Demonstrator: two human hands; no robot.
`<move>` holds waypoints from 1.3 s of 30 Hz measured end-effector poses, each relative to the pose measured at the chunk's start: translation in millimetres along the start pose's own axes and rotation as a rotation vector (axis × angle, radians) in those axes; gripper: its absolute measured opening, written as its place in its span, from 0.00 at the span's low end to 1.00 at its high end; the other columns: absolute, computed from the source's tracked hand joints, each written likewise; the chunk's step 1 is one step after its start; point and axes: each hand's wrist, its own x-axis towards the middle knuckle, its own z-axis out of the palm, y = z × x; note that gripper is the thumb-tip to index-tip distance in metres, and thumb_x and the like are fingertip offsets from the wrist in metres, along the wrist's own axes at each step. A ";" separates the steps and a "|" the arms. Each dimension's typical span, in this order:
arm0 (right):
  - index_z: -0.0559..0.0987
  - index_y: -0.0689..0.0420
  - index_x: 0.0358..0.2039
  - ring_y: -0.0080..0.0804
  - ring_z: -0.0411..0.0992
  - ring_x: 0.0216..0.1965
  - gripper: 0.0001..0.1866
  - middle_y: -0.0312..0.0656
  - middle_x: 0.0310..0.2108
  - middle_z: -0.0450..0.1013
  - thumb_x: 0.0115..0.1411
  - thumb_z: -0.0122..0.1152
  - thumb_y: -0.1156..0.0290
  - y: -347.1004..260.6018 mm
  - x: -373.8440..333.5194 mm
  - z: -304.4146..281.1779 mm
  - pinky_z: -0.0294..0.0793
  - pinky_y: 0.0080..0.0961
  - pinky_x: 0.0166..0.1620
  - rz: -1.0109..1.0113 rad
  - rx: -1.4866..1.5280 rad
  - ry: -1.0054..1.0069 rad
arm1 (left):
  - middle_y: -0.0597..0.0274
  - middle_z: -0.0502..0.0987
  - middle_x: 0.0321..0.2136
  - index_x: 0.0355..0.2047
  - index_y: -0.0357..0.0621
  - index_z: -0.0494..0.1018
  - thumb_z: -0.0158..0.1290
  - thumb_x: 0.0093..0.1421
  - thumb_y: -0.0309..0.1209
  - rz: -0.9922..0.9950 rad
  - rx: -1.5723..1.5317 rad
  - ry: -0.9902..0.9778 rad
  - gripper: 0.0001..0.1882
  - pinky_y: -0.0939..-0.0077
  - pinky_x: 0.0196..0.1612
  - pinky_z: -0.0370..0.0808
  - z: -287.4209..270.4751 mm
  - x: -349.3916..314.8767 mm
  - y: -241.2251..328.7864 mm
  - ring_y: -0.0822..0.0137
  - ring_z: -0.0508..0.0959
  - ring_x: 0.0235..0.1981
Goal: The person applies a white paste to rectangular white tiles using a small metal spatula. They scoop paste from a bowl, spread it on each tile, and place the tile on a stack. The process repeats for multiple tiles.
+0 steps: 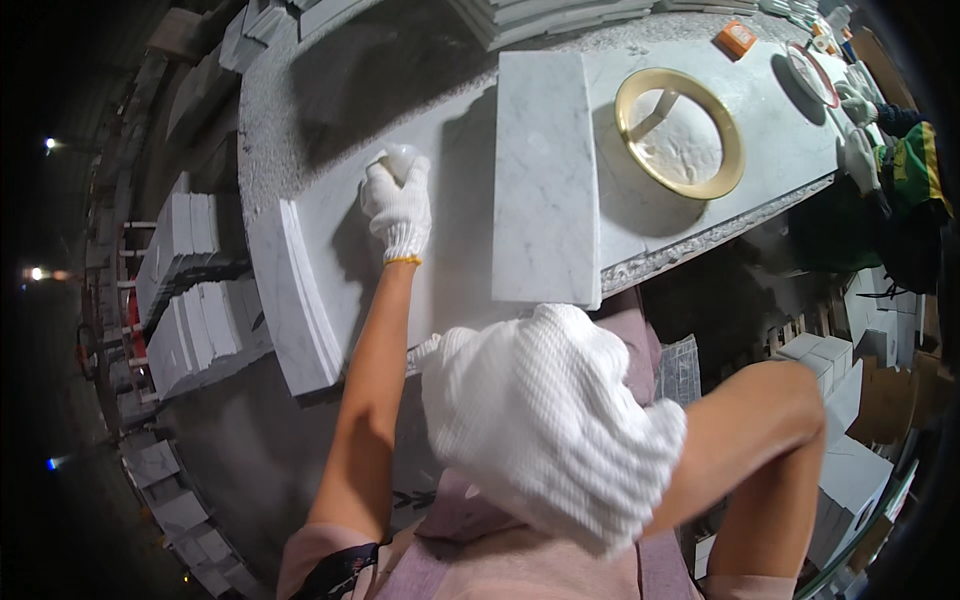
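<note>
My left hand (397,205), in a white knit glove with a yellow cuff edge, is closed on the pale marble worktop. A small whitish, shiny thing (402,156) shows at its fingertips; I cannot make out its kind. My right hand (550,420), gloved the same way, is raised close in front of my chest. Its fingers look curled, and whatever they may hold is hidden. Just beyond it lies a white, grey-veined marble tile (545,180). Right of the tile stands a cream bowl (737,150) with white powder (685,155) and a flat stick in it.
Several marble tiles (290,300) stand on edge left of my left hand. More tiles are stacked (540,18) at the back. An orange box (735,39) and a red-rimmed bowl (812,75) sit far right, beside another person's gloved hands (858,110). Tile stacks (190,230) stand at left.
</note>
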 end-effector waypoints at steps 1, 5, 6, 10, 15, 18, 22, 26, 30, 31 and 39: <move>0.83 0.58 0.30 0.46 0.76 0.26 0.08 0.38 0.28 0.76 0.61 0.57 0.73 -5.1 -0.1 -3.7 0.76 0.50 0.28 -0.031 -0.026 -0.025 | 0.45 0.81 0.49 0.56 0.41 0.76 0.72 0.54 0.44 0.007 0.031 0.013 0.34 0.52 0.60 0.75 0.0 -0.1 0.8 0.44 0.79 0.54; 0.83 0.55 0.33 0.44 0.75 0.26 0.06 0.37 0.28 0.75 0.60 0.59 0.71 -18.3 1.9 -12.6 0.75 0.48 0.29 -0.102 -0.098 -0.082 | 0.46 0.81 0.48 0.54 0.41 0.77 0.73 0.53 0.42 0.024 0.017 0.018 0.32 0.52 0.58 0.75 -0.9 -1.2 1.8 0.46 0.79 0.52; 0.83 0.55 0.33 0.43 0.75 0.26 0.06 0.37 0.28 0.75 0.60 0.60 0.71 -19.7 2.5 -13.6 0.75 0.47 0.29 -0.110 -0.102 -0.091 | 0.46 0.81 0.48 0.54 0.41 0.77 0.73 0.53 0.42 0.023 -0.023 0.025 0.32 0.52 0.58 0.75 -0.8 -2.0 2.2 0.46 0.79 0.52; 0.84 0.52 0.36 0.41 0.75 0.26 0.06 0.36 0.29 0.75 0.59 0.62 0.70 -23.8 -0.4 -15.4 0.74 0.45 0.30 -0.120 -0.120 -0.109 | 0.49 0.81 0.51 0.57 0.40 0.74 0.71 0.57 0.38 0.070 -0.070 0.032 0.31 0.57 0.57 0.77 -5.7 -8.5 3.5 0.51 0.81 0.52; 0.84 0.49 0.40 0.38 0.74 0.27 0.09 0.35 0.29 0.74 0.58 0.65 0.68 -18.1 -5.3 -15.2 0.73 0.42 0.31 -0.092 -0.130 -0.120 | 0.50 0.81 0.52 0.58 0.40 0.73 0.70 0.59 0.36 0.035 -0.096 0.004 0.30 0.59 0.57 0.77 -15.1 -19.5 5.5 0.55 0.81 0.52; 0.84 0.48 0.42 0.37 0.74 0.27 0.11 0.34 0.29 0.74 0.57 0.67 0.67 -13.4 -9.4 -21.0 0.72 0.41 0.31 -0.074 -0.128 -0.112 | 0.48 0.80 0.52 0.57 0.39 0.73 0.71 0.57 0.35 0.098 -0.059 0.064 0.30 0.57 0.59 0.75 -21.7 -27.0 5.4 0.52 0.78 0.55; 0.85 0.45 0.45 0.34 0.73 0.27 0.14 0.33 0.29 0.73 0.56 0.69 0.66 4.2 -26.5 -30.9 0.71 0.38 0.32 0.065 -0.130 -0.130 | 0.47 0.79 0.53 0.57 0.35 0.71 0.71 0.56 0.27 0.051 -0.220 0.098 0.31 0.58 0.61 0.74 -30.3 -47.7 0.9 0.53 0.78 0.56; 0.85 0.43 0.48 0.32 0.73 0.28 0.17 0.32 0.29 0.73 0.56 0.72 0.64 43.7 -65.6 -21.0 0.70 0.36 0.33 0.348 -0.080 -0.084 | 0.51 0.80 0.53 0.58 0.36 0.71 0.68 0.59 0.24 0.105 -0.224 0.104 0.28 0.60 0.65 0.72 -46.6 -75.4 -1.6 0.56 0.79 0.56; 0.81 0.60 0.60 0.35 0.73 0.25 0.27 0.43 0.28 0.73 0.58 0.67 0.76 92.6 -117.1 34.7 0.72 0.31 0.32 0.479 0.330 0.346 | 0.54 0.80 0.53 0.57 0.38 0.72 0.67 0.60 0.22 0.312 -0.187 0.053 0.26 0.62 0.65 0.72 -68.3 -94.8 7.6 0.59 0.78 0.56; 0.77 0.59 0.64 0.31 0.71 0.25 0.28 0.41 0.30 0.73 0.62 0.64 0.76 99.5 -127.2 54.6 0.71 0.28 0.31 0.483 0.497 0.463 | 0.55 0.79 0.54 0.57 0.37 0.72 0.67 0.61 0.22 0.334 -0.219 -0.001 0.25 0.62 0.65 0.72 -72.3 -99.0 13.1 0.60 0.78 0.57; 0.53 0.58 0.79 0.25 0.77 0.38 0.41 0.43 0.46 0.78 0.69 0.60 0.76 87.1 -129.2 155.0 0.81 0.25 0.41 0.953 1.524 0.912 | 0.50 0.76 0.59 0.61 0.37 0.71 0.71 0.60 0.37 0.646 -0.221 -0.260 0.33 0.58 0.70 0.68 -46.3 -79.9 84.2 0.52 0.75 0.63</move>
